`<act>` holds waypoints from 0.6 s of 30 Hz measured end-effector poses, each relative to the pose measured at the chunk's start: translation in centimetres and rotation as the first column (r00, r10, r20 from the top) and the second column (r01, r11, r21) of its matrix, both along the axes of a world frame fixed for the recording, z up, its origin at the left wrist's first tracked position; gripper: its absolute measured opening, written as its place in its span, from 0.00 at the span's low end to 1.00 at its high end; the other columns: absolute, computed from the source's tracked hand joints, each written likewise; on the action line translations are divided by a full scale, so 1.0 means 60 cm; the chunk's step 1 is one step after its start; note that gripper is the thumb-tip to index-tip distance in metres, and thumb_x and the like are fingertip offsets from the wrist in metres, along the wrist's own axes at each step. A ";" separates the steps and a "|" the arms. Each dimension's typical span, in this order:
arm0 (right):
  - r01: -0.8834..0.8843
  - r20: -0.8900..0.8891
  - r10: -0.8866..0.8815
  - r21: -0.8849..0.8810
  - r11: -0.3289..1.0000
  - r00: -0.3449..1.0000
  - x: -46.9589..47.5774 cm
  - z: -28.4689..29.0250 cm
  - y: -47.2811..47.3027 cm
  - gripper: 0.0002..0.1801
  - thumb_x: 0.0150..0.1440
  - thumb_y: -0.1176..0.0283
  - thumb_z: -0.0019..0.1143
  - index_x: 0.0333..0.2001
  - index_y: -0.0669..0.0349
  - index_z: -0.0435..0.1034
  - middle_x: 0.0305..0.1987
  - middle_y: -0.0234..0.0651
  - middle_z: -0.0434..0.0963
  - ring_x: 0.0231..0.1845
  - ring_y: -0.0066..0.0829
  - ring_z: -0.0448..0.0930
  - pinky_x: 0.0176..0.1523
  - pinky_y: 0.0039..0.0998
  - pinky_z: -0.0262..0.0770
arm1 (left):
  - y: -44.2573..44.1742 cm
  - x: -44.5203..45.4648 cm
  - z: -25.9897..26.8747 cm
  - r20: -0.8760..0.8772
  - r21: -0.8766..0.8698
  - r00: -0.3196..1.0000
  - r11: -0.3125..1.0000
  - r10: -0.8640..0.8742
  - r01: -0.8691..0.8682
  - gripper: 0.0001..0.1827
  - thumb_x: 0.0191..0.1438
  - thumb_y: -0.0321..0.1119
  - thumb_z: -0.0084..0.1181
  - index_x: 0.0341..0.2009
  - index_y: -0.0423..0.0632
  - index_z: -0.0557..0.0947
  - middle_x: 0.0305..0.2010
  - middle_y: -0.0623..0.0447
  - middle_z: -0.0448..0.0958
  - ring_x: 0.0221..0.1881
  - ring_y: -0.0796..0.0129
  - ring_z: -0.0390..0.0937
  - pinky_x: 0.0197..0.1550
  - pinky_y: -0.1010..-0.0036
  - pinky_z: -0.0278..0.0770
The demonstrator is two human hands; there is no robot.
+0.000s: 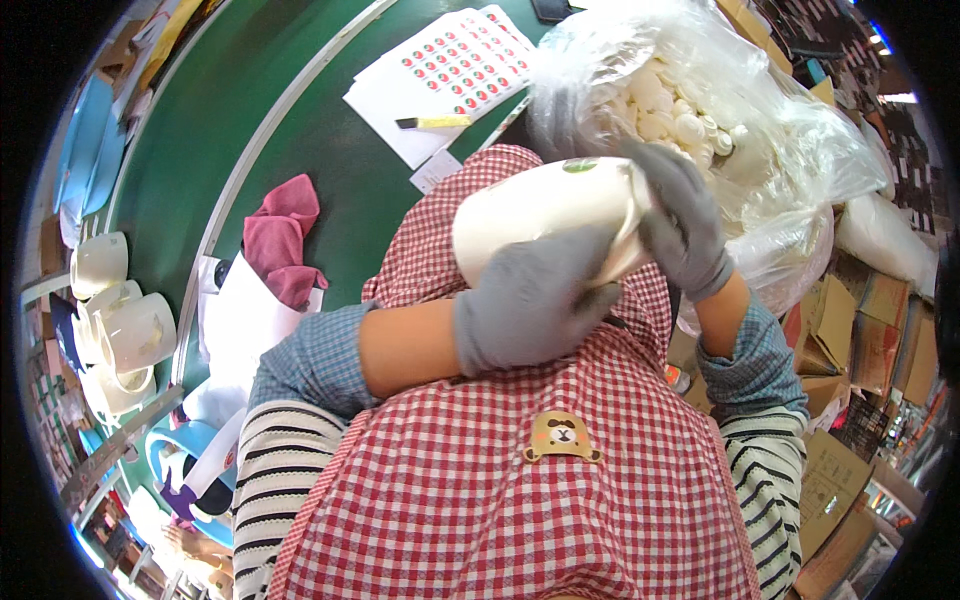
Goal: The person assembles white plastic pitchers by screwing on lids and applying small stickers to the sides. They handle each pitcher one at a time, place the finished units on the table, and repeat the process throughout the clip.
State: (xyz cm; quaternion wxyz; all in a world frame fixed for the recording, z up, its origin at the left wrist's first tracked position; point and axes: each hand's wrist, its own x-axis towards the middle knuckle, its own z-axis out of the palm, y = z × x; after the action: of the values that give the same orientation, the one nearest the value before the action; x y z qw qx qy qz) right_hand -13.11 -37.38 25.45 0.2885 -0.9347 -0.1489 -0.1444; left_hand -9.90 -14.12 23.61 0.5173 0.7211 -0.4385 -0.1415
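A white plastic jug-like container [544,206] lies on its side in front of my apron, with a small green round mark on its upper surface. My left hand [536,300], in a grey glove, grips it from below and along the near side. At its right end, my gloved right hand [682,225] is curled against the rim. The fingers there are slightly blurred and cover part of that end. Just beyond my right hand, a clear plastic bag [787,172] holds many cream-coloured plastic caps or knobs [682,120].
Sticker sheets [465,64] and a yellow-and-black cutter or marker [433,121] lie on the green conveyor belt [300,142]. A maroon cloth [281,244] hangs from a white container [251,315]. White jugs [139,330] stand far left. Cardboard boxes [832,480] are at right.
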 end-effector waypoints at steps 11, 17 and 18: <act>0.130 -0.042 -0.135 0.644 0.754 0.990 0.179 0.019 0.010 0.18 0.67 0.69 0.50 0.57 0.67 0.71 0.55 0.42 0.78 0.57 0.27 0.77 0.61 0.27 0.73 | 0.110 0.149 0.024 -0.733 -0.178 0.677 0.943 0.064 -0.283 0.29 0.54 0.33 0.63 0.57 0.36 0.70 0.37 0.50 0.76 0.32 0.69 0.77 0.32 0.74 0.74; -0.057 -0.202 0.062 0.031 0.998 0.977 0.297 -0.207 0.091 0.25 0.59 0.58 0.59 0.58 0.54 0.70 0.53 0.35 0.78 0.52 0.40 0.78 0.55 0.40 0.75 | 0.185 0.263 -0.027 -0.596 -0.287 0.653 0.635 0.468 -0.717 0.13 0.51 0.27 0.56 0.42 0.38 0.74 0.23 0.54 0.73 0.19 0.76 0.68 0.24 0.82 0.66; -0.082 -0.178 0.055 -0.148 0.986 0.983 0.311 -0.251 0.119 0.26 0.58 0.55 0.58 0.59 0.51 0.69 0.56 0.32 0.76 0.55 0.39 0.77 0.55 0.41 0.74 | 0.189 0.285 -0.055 -0.584 -0.322 0.621 0.553 0.523 -0.768 0.12 0.51 0.27 0.55 0.40 0.38 0.73 0.23 0.54 0.72 0.19 0.76 0.68 0.23 0.81 0.66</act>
State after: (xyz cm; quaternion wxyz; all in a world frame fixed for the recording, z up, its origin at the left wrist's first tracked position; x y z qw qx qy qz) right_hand 5.52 -30.24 10.41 0.2319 -0.9576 -0.1661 -0.0406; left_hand 7.20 -2.76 20.30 0.7949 0.6045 -0.0306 0.0431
